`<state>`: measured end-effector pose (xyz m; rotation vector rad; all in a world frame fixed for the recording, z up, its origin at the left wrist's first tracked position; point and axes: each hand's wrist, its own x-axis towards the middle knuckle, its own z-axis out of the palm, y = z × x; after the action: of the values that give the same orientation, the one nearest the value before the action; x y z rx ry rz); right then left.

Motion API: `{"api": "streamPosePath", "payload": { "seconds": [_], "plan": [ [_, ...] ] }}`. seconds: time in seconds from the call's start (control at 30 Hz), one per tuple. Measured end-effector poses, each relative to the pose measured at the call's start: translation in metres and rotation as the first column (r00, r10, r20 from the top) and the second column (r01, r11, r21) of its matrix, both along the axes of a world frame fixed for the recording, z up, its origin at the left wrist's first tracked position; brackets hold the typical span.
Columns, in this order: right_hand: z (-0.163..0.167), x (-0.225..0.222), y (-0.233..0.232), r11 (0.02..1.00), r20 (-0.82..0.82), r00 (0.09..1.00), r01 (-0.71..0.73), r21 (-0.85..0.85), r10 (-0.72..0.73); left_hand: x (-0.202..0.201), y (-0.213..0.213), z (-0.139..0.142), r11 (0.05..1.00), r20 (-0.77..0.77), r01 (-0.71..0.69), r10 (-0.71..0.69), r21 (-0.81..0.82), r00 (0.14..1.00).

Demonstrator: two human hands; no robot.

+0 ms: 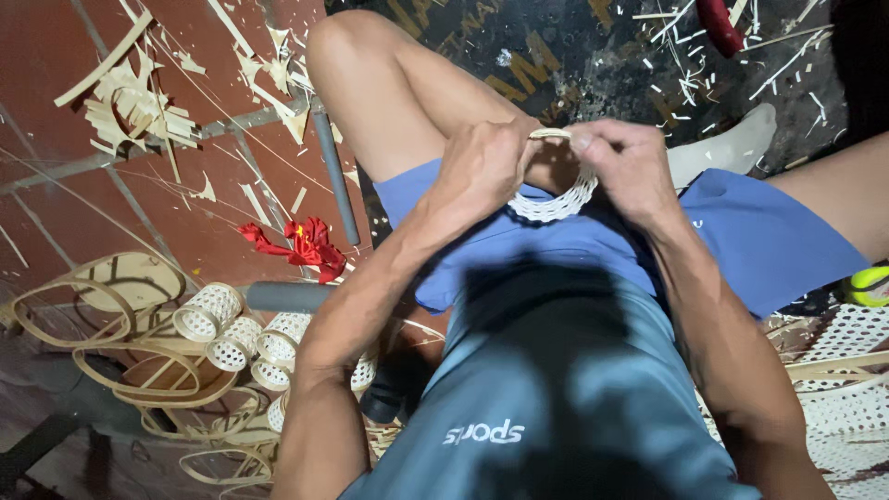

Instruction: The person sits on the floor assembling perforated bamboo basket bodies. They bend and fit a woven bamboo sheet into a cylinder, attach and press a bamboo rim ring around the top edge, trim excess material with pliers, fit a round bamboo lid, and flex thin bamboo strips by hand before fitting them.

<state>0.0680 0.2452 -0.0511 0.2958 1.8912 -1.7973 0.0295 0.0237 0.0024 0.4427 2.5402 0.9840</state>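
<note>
Both hands hold a small woven cane cylinder [556, 201] above my lap, its pale lattice wall curving between them. My left hand [486, 167] grips its left side with fingers closed around the rim. My right hand [625, 162] pinches a thin bamboo strip [551, 134] along the top rim with thumb and forefinger. The far part of the cylinder is hidden behind my fingers.
Several finished woven cylinders [236, 338] lie on the floor at the left beside bent bamboo hoops [102, 306]. A red ribbon [301, 245], a grey pipe [335, 176] and bamboo scraps [139, 102] litter the red floor. Woven cane sheeting [847, 389] lies at the right.
</note>
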Motion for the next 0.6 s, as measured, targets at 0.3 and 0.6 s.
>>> {"api": "streamPosePath", "payload": {
  "seconds": [0.3,0.6],
  "plan": [
    [0.024,0.002,-0.002,0.997,-0.086,0.996,0.042,0.069,-0.036,0.006,0.007,0.004,0.999,-0.154,-0.029,0.034,0.040,0.988],
    [0.043,-0.011,-0.008,0.994,-0.059,0.998,0.038,0.104,-0.032,-0.016,0.008,0.012,0.999,-0.101,-0.020,0.015,-0.050,0.995]
  ]
}}
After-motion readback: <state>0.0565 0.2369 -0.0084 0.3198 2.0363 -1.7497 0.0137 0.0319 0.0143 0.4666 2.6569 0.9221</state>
